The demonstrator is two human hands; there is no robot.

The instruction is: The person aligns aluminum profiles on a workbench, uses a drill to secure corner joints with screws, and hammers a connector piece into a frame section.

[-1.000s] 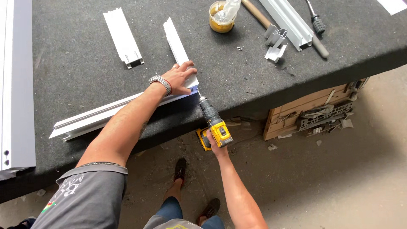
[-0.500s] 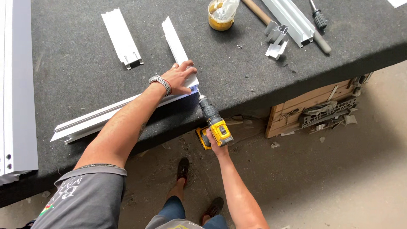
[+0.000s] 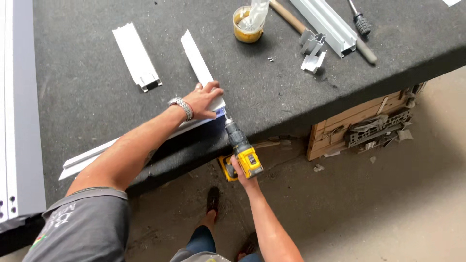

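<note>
White aluminium profiles [image 3: 137, 57], a yellow jar [image 3: 247, 25] and a hammer [image 3: 320, 30] lie on the dark felt table [image 3: 87, 92], where the left hand [image 3: 204, 101] presses flat, fingers together, on the corner of two joined profiles [image 3: 206, 85] at the table edge, while the right hand [image 3: 241, 171] is clamped on the yellow drill [image 3: 242, 148] pointing into that joint.

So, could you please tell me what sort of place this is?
Most likely a metalwork or window-frame workshop: white metal rails lie on a dark workbench, the right hand holds a yellow drill, and a screwdriver lies nearby.
</note>
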